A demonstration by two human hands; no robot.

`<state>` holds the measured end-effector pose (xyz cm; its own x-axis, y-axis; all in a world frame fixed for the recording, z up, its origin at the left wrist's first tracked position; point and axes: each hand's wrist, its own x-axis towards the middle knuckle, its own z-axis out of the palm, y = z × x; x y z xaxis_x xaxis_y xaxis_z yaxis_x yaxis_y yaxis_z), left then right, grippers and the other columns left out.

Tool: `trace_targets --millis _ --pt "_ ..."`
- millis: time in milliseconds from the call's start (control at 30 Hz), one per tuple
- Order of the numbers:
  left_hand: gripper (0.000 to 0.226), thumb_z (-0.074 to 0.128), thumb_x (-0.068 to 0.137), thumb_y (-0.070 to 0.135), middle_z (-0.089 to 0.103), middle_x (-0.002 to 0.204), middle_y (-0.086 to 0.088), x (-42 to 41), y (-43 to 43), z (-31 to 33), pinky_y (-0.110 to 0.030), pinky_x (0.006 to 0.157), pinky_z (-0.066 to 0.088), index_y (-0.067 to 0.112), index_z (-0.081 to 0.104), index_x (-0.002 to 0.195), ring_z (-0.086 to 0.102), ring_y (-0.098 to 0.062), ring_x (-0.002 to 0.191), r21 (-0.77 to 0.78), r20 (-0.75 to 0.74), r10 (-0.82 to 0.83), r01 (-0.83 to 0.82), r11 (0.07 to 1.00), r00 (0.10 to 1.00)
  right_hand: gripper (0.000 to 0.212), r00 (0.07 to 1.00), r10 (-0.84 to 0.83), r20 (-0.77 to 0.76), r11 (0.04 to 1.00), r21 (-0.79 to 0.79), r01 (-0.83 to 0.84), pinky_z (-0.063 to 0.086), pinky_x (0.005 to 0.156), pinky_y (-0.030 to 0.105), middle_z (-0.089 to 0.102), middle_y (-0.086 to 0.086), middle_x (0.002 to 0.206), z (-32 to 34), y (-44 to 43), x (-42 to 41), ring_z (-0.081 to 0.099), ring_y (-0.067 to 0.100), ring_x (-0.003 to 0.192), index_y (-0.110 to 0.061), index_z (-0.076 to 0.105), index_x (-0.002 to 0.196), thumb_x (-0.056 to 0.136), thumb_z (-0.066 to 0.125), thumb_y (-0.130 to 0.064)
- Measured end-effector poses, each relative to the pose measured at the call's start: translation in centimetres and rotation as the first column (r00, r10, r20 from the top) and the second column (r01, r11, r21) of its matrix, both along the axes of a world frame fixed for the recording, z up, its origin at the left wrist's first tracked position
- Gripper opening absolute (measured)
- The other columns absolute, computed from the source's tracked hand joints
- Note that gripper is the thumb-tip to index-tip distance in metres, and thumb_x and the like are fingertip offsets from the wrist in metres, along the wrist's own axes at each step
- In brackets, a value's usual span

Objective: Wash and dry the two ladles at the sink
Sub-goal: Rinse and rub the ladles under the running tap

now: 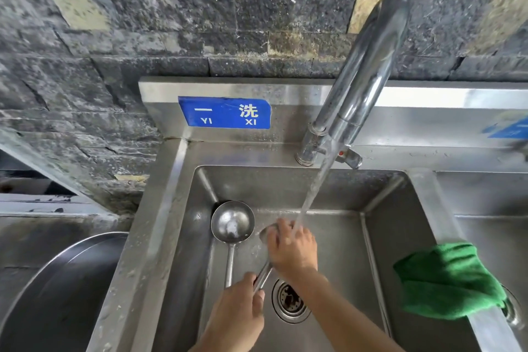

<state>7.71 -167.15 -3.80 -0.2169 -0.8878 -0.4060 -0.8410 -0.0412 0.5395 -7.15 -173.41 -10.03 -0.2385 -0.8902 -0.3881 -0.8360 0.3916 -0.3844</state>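
Observation:
One steel ladle (232, 228) lies in the left part of the sink basin (380, 243), bowl up, its handle running toward me. I hold a second ladle (263, 273) over the basin. My left hand (238, 314) grips its handle near the end. My right hand (291, 247) covers the ladle's bowl, fingers curled over it, right under the stream from the faucet (363, 86). Only a sliver of that bowl shows at the left of my fingers. A green cloth (448, 283) is draped over the divider at the right.
The drain strainer (290, 301) sits in the basin floor near my forearm. A large steel bowl (57, 294) lies at lower left outside the sink. A second basin (491, 203) opens at the right. A blue sign (224, 113) is on the backsplash.

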Motion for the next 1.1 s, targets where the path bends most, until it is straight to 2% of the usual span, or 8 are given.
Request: trace_targets --millis 133,333,400,500,667,733,900,1100 --pt "0.023 0.047 0.099 0.034 0.058 0.082 0.004 0.0 0.3 -0.4 -0.026 0.075 0.044 0.02 0.052 0.117 0.065 -0.023 0.092 0.03 -0.047 0.015 -0.014 0.999 0.999 0.038 0.959 0.284 -0.004 0.958 -0.033 -0.284 0.032 0.111 0.045 0.052 -0.005 0.133 0.4 0.4 -0.4 0.048 0.023 0.127 -0.038 0.054 0.126 0.101 0.032 -0.056" --pt "0.022 0.046 0.099 0.037 0.053 0.078 0.009 0.4 -0.2 -0.1 -0.021 0.064 0.034 0.028 0.049 0.118 0.05 -0.01 0.071 -0.037 -0.064 -0.046 0.043 0.998 0.997 0.055 0.89 -0.267 0.369 0.964 0.109 0.244 0.056 0.065 0.026 0.071 -0.004 0.099 1.9 -1.0 -3.3 0.073 0.011 0.081 -0.027 0.059 0.13 0.097 0.045 -0.068" --pt "0.015 0.044 0.099 0.038 0.054 0.073 0.009 -0.1 -0.9 0.4 -0.027 0.065 0.043 0.029 0.049 0.111 0.051 -0.007 0.065 -0.039 -0.081 -0.102 0.099 0.994 0.992 0.064 0.763 -0.423 0.489 0.901 0.14 0.41 0.059 0.065 0.019 0.073 -0.005 0.102 2.1 -0.3 -4.1 0.074 0.002 0.078 -0.027 0.054 0.141 0.092 0.058 -0.068" --pt "0.01 0.043 0.098 0.039 0.06 0.072 0.007 -1.4 -2.4 1.2 -0.03 0.061 0.046 0.032 0.049 0.101 0.058 -0.009 0.062 -0.038 -0.103 -0.142 0.139 0.99 0.984 0.089 0.551 -0.585 0.595 0.776 0.215 0.592 0.057 0.101 0.047 0.064 0.005 0.134 2.7 -0.2 -5.9 0.07 0.026 0.114 -0.027 0.039 0.153 0.081 0.07 -0.069" --pt "0.011 0.045 0.096 0.034 0.053 0.066 0.008 -4.1 -5.2 2.8 -0.035 0.058 0.045 0.03 0.04 0.087 0.059 -0.02 0.065 -0.124 -0.137 -0.194 0.178 0.976 0.971 0.099 0.064 -0.549 0.833 0.592 0.334 0.734 0.061 0.095 0.044 0.061 0.015 0.131 6.4 -0.2 -8.4 0.076 0.023 0.094 -0.023 0.022 0.159 0.083 0.085 -0.033" --pt "0.01 0.047 0.096 0.034 0.053 0.064 0.007 -5.2 -6.3 3.5 -0.037 0.058 0.047 0.03 0.043 0.088 0.059 -0.02 0.063 -0.163 -0.141 -0.218 0.195 0.967 0.966 0.081 -0.109 -0.469 0.877 0.567 0.393 0.724 0.064 0.085 0.04 0.071 0.023 0.116 7.8 0.2 -8.8 0.078 0.027 0.091 -0.003 0.041 0.148 0.083 0.085 -0.019" --pt "0.016 0.054 0.098 0.028 0.065 0.073 0.004 -7.5 -8.1 4.3 -0.028 0.054 0.055 0.022 0.059 0.113 0.06 -0.009 0.054 -0.182 -0.168 -0.296 0.265 0.947 0.94 0.014 -0.124 -0.412 0.903 0.728 0.408 0.551 0.063 0.071 0.03 0.08 0.013 0.094 9.2 1.9 -8.3 0.079 0.022 0.085 -0.001 0.071 0.106 0.097 0.068 -0.011" --pt "0.017 0.054 0.099 0.04 0.064 0.083 0.007 -10.2 -8.3 4.8 -0.02 0.053 0.047 0.026 0.057 0.109 0.065 -0.009 0.069 -0.13 -0.068 -0.362 0.351 0.927 0.93 0.014 -0.16 -0.427 0.89 0.675 0.432 0.598 0.063 0.065 0.026 0.076 0.019 0.085 9.6 2.7 -10.6 0.078 0.023 0.078 0.004 0.07 0.089 0.095 0.071 -0.009"
